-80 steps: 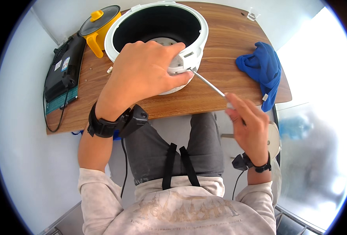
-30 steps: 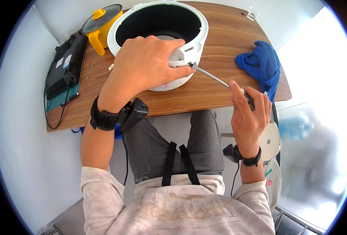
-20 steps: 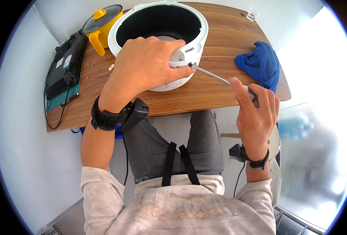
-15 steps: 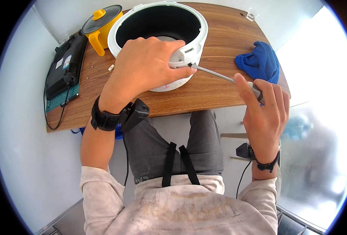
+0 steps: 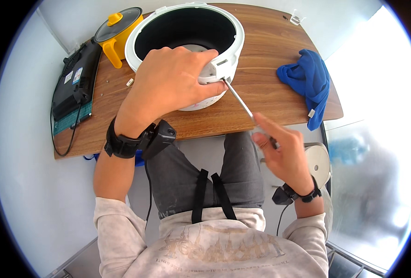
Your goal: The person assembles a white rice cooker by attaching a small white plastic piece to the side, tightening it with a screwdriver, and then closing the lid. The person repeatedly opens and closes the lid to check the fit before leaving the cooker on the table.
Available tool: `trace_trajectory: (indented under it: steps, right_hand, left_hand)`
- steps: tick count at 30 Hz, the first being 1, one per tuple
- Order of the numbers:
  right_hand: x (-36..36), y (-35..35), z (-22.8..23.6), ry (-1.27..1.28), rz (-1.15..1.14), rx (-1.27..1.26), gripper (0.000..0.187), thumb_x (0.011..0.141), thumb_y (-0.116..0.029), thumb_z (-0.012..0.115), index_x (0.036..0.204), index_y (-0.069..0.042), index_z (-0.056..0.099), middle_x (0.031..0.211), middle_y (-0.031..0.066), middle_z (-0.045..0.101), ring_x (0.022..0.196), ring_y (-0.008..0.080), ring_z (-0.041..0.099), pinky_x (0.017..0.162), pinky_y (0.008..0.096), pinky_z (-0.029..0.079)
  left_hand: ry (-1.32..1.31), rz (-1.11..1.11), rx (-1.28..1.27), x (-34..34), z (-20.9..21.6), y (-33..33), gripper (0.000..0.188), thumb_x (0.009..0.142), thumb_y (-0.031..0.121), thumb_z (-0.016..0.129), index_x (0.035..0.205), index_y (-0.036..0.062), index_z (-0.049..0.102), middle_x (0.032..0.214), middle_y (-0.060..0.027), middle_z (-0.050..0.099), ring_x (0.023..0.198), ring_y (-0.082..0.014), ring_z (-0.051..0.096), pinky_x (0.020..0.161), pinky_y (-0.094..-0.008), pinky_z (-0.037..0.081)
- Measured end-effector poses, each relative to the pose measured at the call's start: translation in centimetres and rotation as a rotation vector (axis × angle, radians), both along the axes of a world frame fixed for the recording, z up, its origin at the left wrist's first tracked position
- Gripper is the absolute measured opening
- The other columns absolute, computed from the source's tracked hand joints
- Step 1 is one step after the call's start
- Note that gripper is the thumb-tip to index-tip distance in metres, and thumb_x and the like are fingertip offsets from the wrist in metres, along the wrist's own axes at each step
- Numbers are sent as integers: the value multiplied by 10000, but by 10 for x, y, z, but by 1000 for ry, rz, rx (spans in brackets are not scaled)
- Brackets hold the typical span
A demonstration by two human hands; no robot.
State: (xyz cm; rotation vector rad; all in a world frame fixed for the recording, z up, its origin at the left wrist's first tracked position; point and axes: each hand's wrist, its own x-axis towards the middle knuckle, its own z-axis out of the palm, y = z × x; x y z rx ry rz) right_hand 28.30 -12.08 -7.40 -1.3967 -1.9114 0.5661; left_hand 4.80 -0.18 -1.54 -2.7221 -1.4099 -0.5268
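A white rice cooker body (image 5: 235, 52) with a dark round inside stands without a lid on the wooden table. My left hand (image 5: 175, 76) is closed over its near rim, thumb on the outer side and fingers reaching over the top edge. In my right hand (image 5: 284, 150) is a screwdriver (image 5: 240, 103), gripped by its handle, which is mostly hidden in the fingers. Its long metal shaft slants up and left. The tip touches the white plastic at the cooker's front, beside my left thumb.
On the left lie a black appliance base (image 5: 78, 78) with a cord and a green cutting mat (image 5: 69, 120). Behind it stands a yellow pot (image 5: 117, 44) with a glass lid. A blue cloth (image 5: 307, 76) hangs over the table's right edge; a small clear cup (image 5: 297, 18) sits at the far right.
My right hand has swung down and to the left with the screwdriver, so its shaft is now steeper. The tip stays at the cooker's front. My left hand keeps its hold.
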Motion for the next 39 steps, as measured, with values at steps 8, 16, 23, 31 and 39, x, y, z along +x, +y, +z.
trace_trajectory:
  steps: [8,16,23,31,39]
  right_hand:
    - [-15,-8,0,945,299,-759,461,1048,-286,575,1385,27,548,813,46,653,684,122,629,667,271,504]
    - [-21,-14,-16,638,92,-382,413,984,-201,665,1361,-44,602,845,67,657,684,128,616,668,268,492]
    - [-9,-8,-20,-254,-291,414,499,793,-78,794,1273,-180,710,785,37,579,665,191,555,629,319,454]
    - [-4,8,-17,-446,-341,626,541,733,-73,804,1241,-243,732,838,5,561,765,175,559,692,328,417]
    - [2,9,-16,-528,-342,649,548,733,-65,794,1242,-257,731,880,14,563,804,176,564,702,336,406]
  left_hand:
    - [1,28,-4,-2,-1,0,555,766,498,738,1167,113,732,772,-140,730,671,-310,706,627,-368,553]
    - [-20,43,-29,-1,-1,-1,586,758,522,740,1185,121,736,796,-135,741,677,-291,719,633,-347,559]
    - [0,49,-64,-1,3,-2,587,771,541,750,1184,124,743,805,-132,747,677,-274,725,618,-335,556]
    - [-18,25,4,-2,-4,-1,583,778,550,740,1165,114,745,765,-107,738,663,-248,721,623,-325,554]
    - [10,54,-18,-1,-1,-1,634,756,578,760,1180,106,747,828,-137,754,689,-270,731,647,-330,567]
